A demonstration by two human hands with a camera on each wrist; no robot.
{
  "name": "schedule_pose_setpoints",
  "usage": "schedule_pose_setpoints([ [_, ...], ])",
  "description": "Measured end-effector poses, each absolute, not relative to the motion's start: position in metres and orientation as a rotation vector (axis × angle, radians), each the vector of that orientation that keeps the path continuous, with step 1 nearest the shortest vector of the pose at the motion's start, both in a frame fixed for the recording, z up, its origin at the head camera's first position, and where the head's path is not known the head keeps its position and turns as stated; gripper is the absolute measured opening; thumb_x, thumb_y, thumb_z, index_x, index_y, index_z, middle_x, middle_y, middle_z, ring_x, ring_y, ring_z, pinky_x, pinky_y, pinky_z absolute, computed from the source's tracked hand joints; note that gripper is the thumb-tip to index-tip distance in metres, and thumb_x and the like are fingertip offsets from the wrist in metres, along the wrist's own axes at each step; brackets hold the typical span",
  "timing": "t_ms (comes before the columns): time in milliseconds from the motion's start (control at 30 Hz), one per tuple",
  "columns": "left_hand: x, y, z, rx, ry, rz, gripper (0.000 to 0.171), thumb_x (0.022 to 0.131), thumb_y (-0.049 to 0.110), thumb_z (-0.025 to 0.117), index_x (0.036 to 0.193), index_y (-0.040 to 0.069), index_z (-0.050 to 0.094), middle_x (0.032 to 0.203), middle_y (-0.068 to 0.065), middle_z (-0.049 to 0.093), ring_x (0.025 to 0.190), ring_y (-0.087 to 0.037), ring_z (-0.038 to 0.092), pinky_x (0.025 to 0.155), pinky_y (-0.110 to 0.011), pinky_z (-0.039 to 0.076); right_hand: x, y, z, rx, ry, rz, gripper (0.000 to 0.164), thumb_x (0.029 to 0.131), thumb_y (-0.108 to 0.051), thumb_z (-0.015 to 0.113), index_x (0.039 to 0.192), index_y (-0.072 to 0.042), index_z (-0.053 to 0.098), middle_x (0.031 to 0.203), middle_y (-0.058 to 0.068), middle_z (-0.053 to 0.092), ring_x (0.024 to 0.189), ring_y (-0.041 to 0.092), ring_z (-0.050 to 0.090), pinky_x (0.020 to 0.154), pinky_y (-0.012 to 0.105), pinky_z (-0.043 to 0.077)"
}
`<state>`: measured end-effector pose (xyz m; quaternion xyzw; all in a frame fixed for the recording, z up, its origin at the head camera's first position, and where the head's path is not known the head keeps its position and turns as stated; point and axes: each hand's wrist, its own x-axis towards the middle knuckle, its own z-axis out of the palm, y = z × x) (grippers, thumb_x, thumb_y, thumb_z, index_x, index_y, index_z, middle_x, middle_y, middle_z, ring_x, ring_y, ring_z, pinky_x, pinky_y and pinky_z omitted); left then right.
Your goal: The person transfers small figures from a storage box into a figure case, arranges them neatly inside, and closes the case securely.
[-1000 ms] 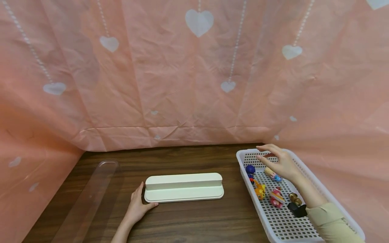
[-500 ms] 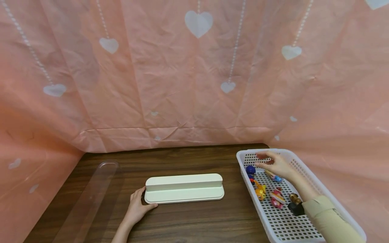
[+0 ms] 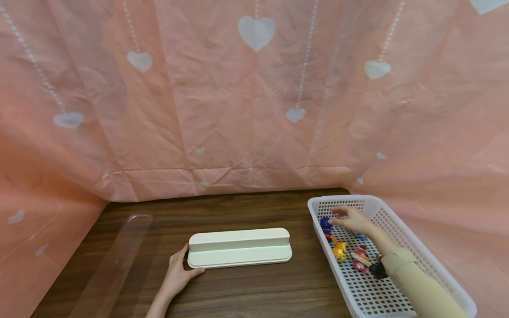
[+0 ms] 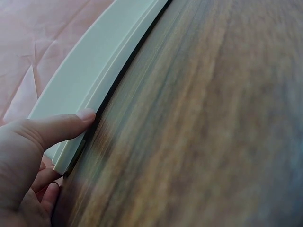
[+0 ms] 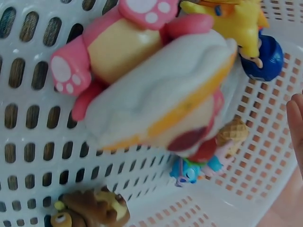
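Observation:
My left hand (image 3: 175, 274) holds the left end of a pale green, two-stepped display stand (image 3: 238, 254) on the table. Its thumb presses the front edge, and curled fingers sit round the end in the left wrist view. Over the far part of a white basket (image 3: 346, 289), my right hand (image 3: 354, 221) has thumb and fingers apart. The thumb appears close to a blue-headed toy figure (image 3: 326, 222); contact cannot be told. Nearby lie a yellow-orange figure (image 3: 339, 252) and a pink figure (image 3: 360, 259). The right wrist view shows a small light-blue figure (image 5: 187, 170) and a brown figure (image 5: 92, 208).
A clear plastic cover (image 3: 115, 265) lies lengthwise on the left of the dark wooden table (image 3: 254, 291). Pink cloth (image 3: 238, 110) with white hearts hangs behind and at both sides. The basket's raised wall surrounds the toys.
My right hand has moved lower and leftward inside the basket, towards the blue-headed figure. The left hand keeps its place at the stand; the head view has shifted slightly.

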<state>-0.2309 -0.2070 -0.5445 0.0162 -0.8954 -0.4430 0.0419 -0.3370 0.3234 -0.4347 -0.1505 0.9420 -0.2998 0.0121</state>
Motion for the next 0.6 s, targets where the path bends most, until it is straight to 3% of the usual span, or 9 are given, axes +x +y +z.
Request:
schedule_pose_setpoints([
  [233,-0.230,-0.206,-0.543,0.038,-2.741,-1.352,0.107,0.073,0.026,0.088,0.148,-0.014,0.023,0.147,-0.036,0.033,0.134,-0.047,0.025,0.107,-0.063,0.028,-0.346,0.319,-0.450,-0.473,2.925,-0.910,0.050,0.088,-0.021,0.073,0.122,0.012,0.059,0.115,0.029,0.063,0.102,0.040,0.062,0.086,0.052,0.050],
  [600,-0.229,-0.207,-0.543,0.049,-2.732,-1.356,0.107,0.073,0.025,0.088,0.149,-0.013,0.023,0.147,-0.036,0.033,0.134,-0.047,0.025,0.108,-0.062,0.028,-0.352,0.316,-0.463,-0.395,2.886,-0.935,0.057,0.089,-0.026,0.072,0.128,0.013,0.055,0.122,0.031,0.059,0.111,0.047,0.056,0.092,0.056,0.047],
])
